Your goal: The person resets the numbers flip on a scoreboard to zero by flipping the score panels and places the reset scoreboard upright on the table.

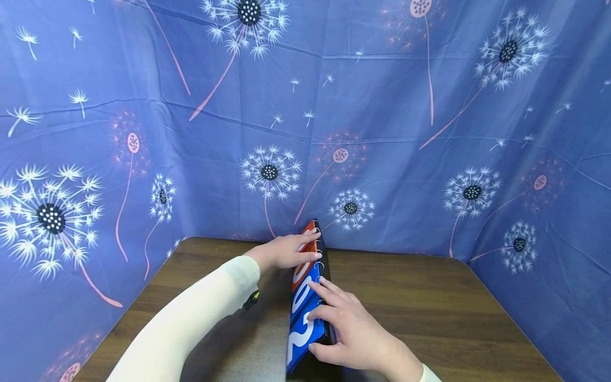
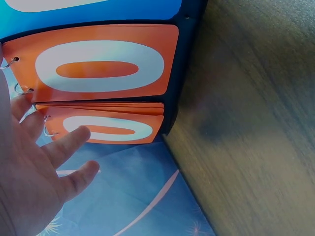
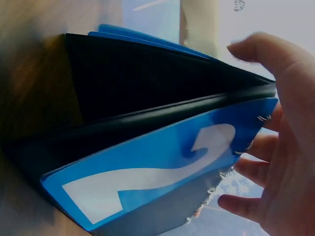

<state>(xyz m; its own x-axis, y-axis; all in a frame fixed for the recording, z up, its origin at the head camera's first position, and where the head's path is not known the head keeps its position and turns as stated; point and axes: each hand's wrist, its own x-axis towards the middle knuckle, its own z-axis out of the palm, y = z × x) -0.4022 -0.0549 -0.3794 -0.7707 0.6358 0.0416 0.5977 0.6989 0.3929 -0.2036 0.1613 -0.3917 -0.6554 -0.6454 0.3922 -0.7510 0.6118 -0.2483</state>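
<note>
A flip scoreboard (image 1: 302, 318) with a black folding stand stands like a tent, its length running away from me. Blue and orange number cards hang from metal rings along its top edge. My left hand (image 1: 286, 250) reaches over the far end, fingers extended across the top edge by the rings. In the left wrist view its fingers spread beside a large orange 0 card (image 2: 98, 71) and a smaller one (image 2: 156, 125). My right hand (image 1: 353, 329) is at the near end, fingertips at the ringed edge. A blue 2 card (image 3: 162, 152) shows below it in the right wrist view.
The scoreboard stands on a brown wood-grain table (image 1: 420, 297) with angled far corners. Behind and beside the table hangs a blue curtain (image 1: 382, 101) with dandelion prints. A small black and yellow object (image 1: 251, 300) shows under the left sleeve.
</note>
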